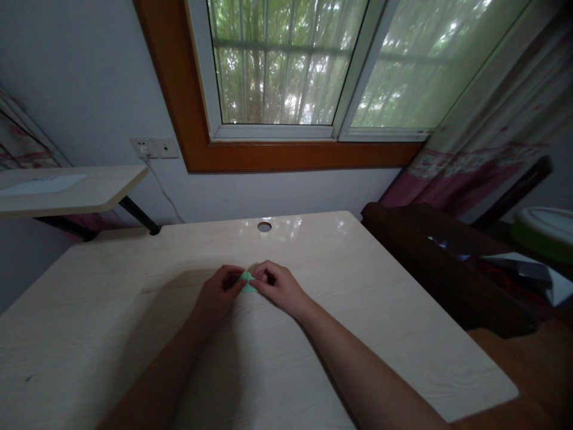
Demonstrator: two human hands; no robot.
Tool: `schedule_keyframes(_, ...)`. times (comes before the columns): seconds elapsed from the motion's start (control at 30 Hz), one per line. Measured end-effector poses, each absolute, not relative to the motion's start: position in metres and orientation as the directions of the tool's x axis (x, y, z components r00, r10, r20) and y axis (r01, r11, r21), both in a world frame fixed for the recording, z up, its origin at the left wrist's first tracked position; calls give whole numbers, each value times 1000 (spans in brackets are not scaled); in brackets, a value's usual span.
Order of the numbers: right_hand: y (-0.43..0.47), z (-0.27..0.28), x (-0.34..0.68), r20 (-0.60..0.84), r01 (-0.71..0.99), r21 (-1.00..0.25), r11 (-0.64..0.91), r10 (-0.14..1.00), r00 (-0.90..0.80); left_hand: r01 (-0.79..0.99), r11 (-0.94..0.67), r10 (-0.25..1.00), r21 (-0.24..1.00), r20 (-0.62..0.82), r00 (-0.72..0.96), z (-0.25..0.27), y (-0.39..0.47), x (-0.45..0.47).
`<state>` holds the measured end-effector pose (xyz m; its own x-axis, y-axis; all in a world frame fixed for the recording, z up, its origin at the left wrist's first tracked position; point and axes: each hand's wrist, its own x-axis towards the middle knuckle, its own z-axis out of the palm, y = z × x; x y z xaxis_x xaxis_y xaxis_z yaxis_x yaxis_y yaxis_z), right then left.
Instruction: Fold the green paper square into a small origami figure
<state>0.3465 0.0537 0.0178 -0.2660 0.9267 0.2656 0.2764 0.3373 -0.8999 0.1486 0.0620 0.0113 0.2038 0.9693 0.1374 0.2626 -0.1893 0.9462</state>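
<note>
A small piece of light green paper (248, 287) is held between my two hands over the middle of the pale wooden table (286, 370). My left hand (219, 289) pinches its left side between thumb and fingers. From the right, my right hand (278, 285) pinches the opposite side, its thumb lying against the paper. The fingertips of both hands nearly meet at the top of the piece. Parts of the paper are hidden behind the fingers, and its exact shape is too small to make out.
A round cable hole (264, 227) lies near the table's back edge. At left, a raised shelf (102, 197) on black legs bears a white sheet (42, 185). Beyond the table's right edge stands dark furniture (447, 275). A barred window (286, 71) is ahead.
</note>
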Motion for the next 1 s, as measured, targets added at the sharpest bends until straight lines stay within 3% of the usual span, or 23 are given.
schedule_keyframes(0.33,56,13,345,251,172,-938,300,933,-259,339,-224,961,914,149,234,18,60,149)
schedule_keyframes(1.0,57,20,348,282,280,-895,346,928,-244,418,-324,927,848,197,319,16,62,145)
